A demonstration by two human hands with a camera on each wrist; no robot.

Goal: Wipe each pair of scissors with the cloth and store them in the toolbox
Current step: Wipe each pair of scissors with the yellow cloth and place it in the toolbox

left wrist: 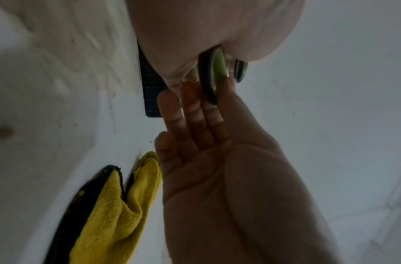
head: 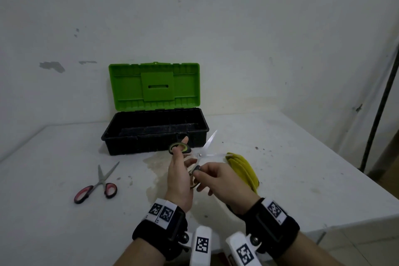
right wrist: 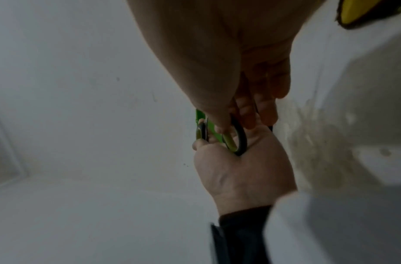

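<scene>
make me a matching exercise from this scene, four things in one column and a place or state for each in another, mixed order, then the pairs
Things
1. green scissors
2. pink scissors
3. cloth
4. toolbox

Places or states
A. lying on the table, left of the hands
B. lid up, standing at the wall
C. held in both hands, blades spread
D. bunched on the table, right of the hands

Pairs: 1-C, 2-A, 3-D, 4-B
</scene>
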